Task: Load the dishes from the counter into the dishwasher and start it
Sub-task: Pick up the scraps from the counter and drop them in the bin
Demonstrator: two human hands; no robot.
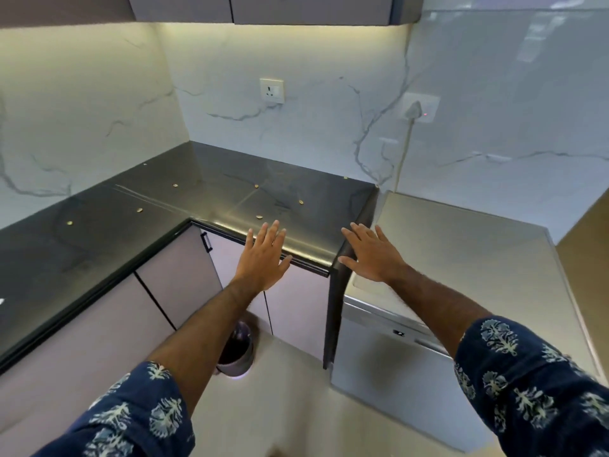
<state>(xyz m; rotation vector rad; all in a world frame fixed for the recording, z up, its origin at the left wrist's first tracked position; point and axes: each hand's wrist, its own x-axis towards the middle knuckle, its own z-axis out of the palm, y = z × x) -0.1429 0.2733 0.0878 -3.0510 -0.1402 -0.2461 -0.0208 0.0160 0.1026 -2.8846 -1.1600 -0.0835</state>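
Observation:
A silver dishwasher (389, 354) stands at the right with its door closed, beside the end of a black L-shaped counter (204, 192). No dishes show on the counter; only several small yellowish bits lie scattered on it. My left hand (263, 255) is stretched out flat, fingers spread, over the counter's front edge. My right hand (369, 253) is spread the same way at the counter's right corner, above the dishwasher's top left. Neither hand holds anything.
A small bin (235, 352) stands on the floor below the counter. Pale cabinet doors (178, 275) run under the counter. Two wall sockets (272, 90) sit on the marble backsplash; a cord (403, 156) hangs from the right one behind the dishwasher.

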